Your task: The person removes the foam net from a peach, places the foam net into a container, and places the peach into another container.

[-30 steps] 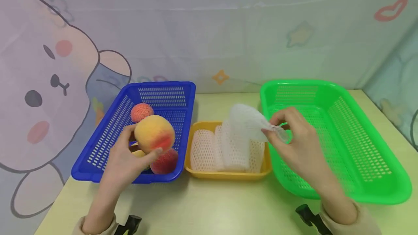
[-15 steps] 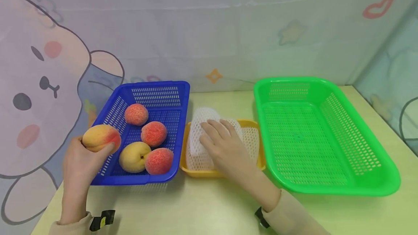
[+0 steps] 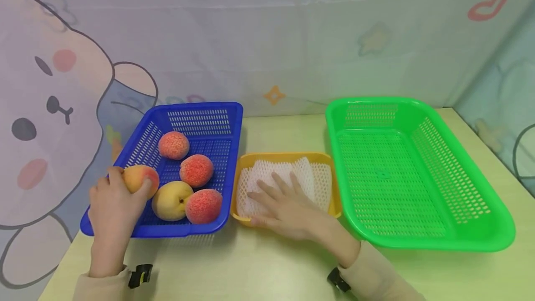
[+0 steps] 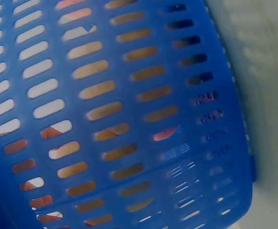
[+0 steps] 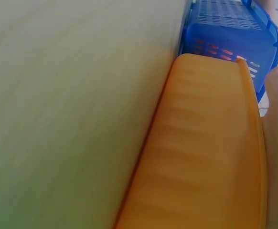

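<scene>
My left hand [image 3: 114, 203] grips a yellow-and-red peach [image 3: 140, 181] at the left side of the blue basket [image 3: 185, 230]. Beside it in that basket lie a yellow peach [image 3: 168, 201] and several red, rough-skinned fruits, one of them a red fruit [image 3: 204, 206] touching the yellow one. My right hand [image 3: 288, 206] rests with spread fingers on white foam net sleeves [image 3: 276, 169] in the small yellow basket [image 3: 288, 157]. In the left wrist view the slotted wall of the blue basket [image 4: 124, 95] hides the hand. The right thumb [image 5: 277, 81] shows past the yellow basket's side [image 5: 196, 143].
A green basket [image 3: 472, 243] stands to the right, close to the yellow one. All three baskets sit on a pale wooden table [image 3: 251, 264]. Behind the table hangs a patterned cloth [image 3: 234, 36].
My right hand has let go of the foam net sleeve, laid it on the others and flattened over them. My left hand carried the peach leftward, then lowered it to the blue basket.
</scene>
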Demonstrator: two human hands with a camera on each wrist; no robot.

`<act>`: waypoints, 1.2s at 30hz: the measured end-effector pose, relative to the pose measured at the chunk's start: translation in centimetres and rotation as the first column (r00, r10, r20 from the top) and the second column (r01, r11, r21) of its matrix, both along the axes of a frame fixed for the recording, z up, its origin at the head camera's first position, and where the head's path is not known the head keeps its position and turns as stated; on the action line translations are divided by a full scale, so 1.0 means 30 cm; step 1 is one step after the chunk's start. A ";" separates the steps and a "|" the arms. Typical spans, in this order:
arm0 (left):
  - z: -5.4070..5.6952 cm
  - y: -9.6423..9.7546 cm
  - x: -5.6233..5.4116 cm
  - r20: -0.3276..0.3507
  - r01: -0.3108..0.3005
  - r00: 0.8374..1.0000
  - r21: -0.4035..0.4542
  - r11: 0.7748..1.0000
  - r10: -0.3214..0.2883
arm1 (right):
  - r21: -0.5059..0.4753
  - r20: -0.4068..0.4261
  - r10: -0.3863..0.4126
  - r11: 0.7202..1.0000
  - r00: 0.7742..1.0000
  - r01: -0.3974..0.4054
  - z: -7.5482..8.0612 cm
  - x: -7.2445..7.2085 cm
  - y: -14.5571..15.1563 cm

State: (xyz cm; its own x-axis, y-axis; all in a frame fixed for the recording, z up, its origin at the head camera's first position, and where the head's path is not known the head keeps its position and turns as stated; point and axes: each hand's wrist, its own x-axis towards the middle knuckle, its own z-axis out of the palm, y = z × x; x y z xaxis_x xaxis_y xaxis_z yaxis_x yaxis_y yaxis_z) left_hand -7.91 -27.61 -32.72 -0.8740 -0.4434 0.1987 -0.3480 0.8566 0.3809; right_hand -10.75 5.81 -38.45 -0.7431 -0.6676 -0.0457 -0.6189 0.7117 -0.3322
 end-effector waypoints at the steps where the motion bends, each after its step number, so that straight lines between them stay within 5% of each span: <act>1: -0.001 0.000 0.000 0.001 0.008 1.000 -0.013 1.000 -0.008 | 0.009 0.020 0.001 1.000 1.000 -0.001 -0.001 0.002 0.001; 9: -0.018 -0.001 -0.005 0.002 0.116 0.993 -0.072 0.991 -0.117 | 0.019 0.089 -0.004 1.000 0.996 0.003 -0.003 0.001 0.008; 16: -0.030 -0.013 -0.012 -0.016 0.163 0.986 -0.115 0.980 -0.166 | -0.059 -0.063 -0.033 0.998 0.997 0.030 0.019 0.013 0.023; 26: -0.035 -0.035 -0.020 0.066 0.208 0.977 -0.104 0.973 -0.202 | -0.140 -0.203 -0.024 0.990 0.979 -0.004 0.077 0.048 0.044; 36: -0.021 0.016 -0.003 0.015 0.234 0.972 -0.126 0.964 -0.234 | -0.226 -0.380 -0.106 0.974 0.919 0.019 0.161 0.096 0.175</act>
State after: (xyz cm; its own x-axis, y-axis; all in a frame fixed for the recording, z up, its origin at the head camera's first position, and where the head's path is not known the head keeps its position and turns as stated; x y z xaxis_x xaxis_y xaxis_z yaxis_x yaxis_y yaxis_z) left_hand -8.01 -27.12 -33.35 -0.9505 -0.1974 0.2400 -0.1316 0.9553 0.2646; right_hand -7.87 11.05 -33.60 -0.7137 -0.5803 0.3923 -0.6859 0.6924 -0.2238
